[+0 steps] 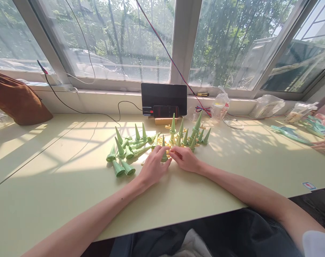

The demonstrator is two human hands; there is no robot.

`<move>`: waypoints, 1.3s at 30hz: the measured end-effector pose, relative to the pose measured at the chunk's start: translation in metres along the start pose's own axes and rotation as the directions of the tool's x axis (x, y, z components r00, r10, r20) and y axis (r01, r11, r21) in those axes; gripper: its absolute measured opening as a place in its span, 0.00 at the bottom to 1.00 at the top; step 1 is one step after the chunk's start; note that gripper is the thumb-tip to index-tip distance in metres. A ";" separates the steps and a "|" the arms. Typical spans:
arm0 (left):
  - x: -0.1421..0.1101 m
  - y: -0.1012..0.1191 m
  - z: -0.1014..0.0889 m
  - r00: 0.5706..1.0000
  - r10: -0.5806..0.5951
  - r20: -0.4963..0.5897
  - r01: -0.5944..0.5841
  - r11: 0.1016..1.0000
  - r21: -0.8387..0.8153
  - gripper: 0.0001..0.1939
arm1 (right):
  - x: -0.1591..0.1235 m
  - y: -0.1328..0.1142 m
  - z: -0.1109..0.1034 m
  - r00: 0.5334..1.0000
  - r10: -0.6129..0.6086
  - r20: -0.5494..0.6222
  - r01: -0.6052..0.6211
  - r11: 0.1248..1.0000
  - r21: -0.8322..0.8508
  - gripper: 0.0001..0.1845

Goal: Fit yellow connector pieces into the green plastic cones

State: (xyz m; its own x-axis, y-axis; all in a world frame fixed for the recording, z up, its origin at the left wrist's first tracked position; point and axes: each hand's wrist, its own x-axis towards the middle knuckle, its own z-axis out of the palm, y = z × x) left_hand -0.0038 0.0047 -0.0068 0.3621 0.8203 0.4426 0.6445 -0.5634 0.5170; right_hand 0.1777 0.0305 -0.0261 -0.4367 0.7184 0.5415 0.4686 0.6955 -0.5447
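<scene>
My left hand [154, 166] rests on the table with thumb and fingers curved around the base of an upright green plastic cone spike [164, 156]. Just to its right is my right hand [187, 159], its fingertips pinched close beside that spike; whatever is between them is too small to make out. Behind my hands lie small yellow plastic pieces [160, 140]. More green spikes stand upright on the right [196, 126], some with yellow pieces at their bases. To the left, several hollow green spikes [119, 169] lie on their sides or stand.
A black tablet [164, 93] leans at the windowsill, with a phone [166, 111] on a stand before it. Cables [83, 113] run along the back. Plastic bags [220, 104] sit at the back right. A brown bag [18, 96] is at left. Another person's hand [324, 145] shows far right.
</scene>
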 end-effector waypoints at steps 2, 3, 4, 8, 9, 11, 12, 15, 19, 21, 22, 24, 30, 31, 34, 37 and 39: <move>0.000 0.001 0.000 1.000 -0.003 0.002 0.003 1.000 0.007 0.16 | 0.000 0.000 0.000 1.000 0.002 0.000 -0.002 1.000 0.001 0.11; 0.000 0.001 0.000 1.000 -0.002 0.001 0.002 1.000 0.012 0.16 | 0.000 0.000 0.000 1.000 0.002 0.000 -0.002 1.000 0.001 0.12; 0.000 0.001 0.000 1.000 -0.001 0.001 0.001 1.000 0.016 0.16 | 0.000 0.000 0.000 1.000 0.003 -0.002 -0.003 1.000 0.000 0.12; 0.001 0.001 0.000 1.000 -0.001 -0.001 0.001 1.000 0.023 0.16 | 0.000 0.000 0.000 1.000 0.004 -0.005 -0.004 1.000 -0.004 0.13; 0.001 0.001 0.000 1.000 0.000 -0.001 0.000 1.000 0.024 0.16 | 0.000 0.001 0.000 1.000 0.002 -0.006 -0.002 1.000 -0.004 0.12; 0.000 0.001 0.000 1.000 0.004 0.000 -0.004 1.000 0.025 0.16 | 0.000 0.001 0.000 1.000 -0.001 -0.008 0.001 1.000 -0.005 0.12; 0.000 0.001 0.000 1.000 0.005 0.001 -0.005 1.000 0.026 0.17 | 0.000 0.001 0.000 1.000 -0.002 -0.008 0.002 1.000 -0.006 0.12; 0.000 0.001 0.000 1.000 0.004 0.009 -0.004 1.000 0.030 0.17 | -0.001 0.001 0.000 1.000 -0.004 -0.005 0.004 1.000 -0.004 0.12; 0.000 0.001 0.000 1.000 -0.003 0.014 0.002 1.000 0.030 0.17 | -0.001 0.002 0.001 1.000 0.006 -0.001 -0.006 1.000 -0.003 0.12; 0.000 0.002 0.000 1.000 -0.004 0.012 0.004 0.999 0.032 0.17 | -0.001 0.002 0.001 1.000 0.012 -0.001 -0.012 1.000 -0.005 0.12; 0.000 0.002 0.000 1.000 -0.005 0.012 0.005 0.999 0.034 0.17 | -0.001 0.002 0.001 1.000 0.013 -0.002 -0.013 1.000 -0.004 0.12; 0.000 0.002 0.000 1.000 -0.006 0.013 0.006 0.999 0.042 0.17 | 0.000 0.002 0.001 1.000 0.009 0.000 -0.009 1.000 0.000 0.12; 0.000 0.003 -0.001 1.000 -0.008 0.018 0.007 0.999 0.041 0.18 | 0.000 0.001 0.000 1.000 -0.007 -0.002 0.007 1.000 0.009 0.13; 0.000 0.002 -0.001 1.000 -0.010 0.020 0.009 0.999 0.038 0.18 | 0.000 0.001 0.000 1.000 -0.007 -0.002 0.007 1.000 0.012 0.14; 0.000 0.002 0.000 1.000 -0.016 0.022 0.015 0.999 0.033 0.18 | 0.000 0.001 0.000 1.000 -0.006 -0.001 0.006 1.000 0.018 0.13; 0.000 0.002 0.000 1.000 -0.017 0.021 0.017 1.000 0.023 0.18 | 0.000 0.001 0.000 1.000 -0.005 -0.004 0.005 1.000 0.026 0.13; 0.000 0.001 0.000 1.000 -0.019 0.022 0.018 1.000 0.009 0.17 | 0.000 0.001 0.000 1.000 -0.006 -0.006 0.006 1.000 0.030 0.13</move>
State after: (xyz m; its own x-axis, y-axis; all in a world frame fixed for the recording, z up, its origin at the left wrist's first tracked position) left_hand -0.0028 0.0036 -0.0064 0.3647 0.8327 0.4167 0.6568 -0.5473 0.5187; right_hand 0.1779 0.0314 -0.0267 -0.4350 0.7143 0.5482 0.4427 0.6998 -0.5606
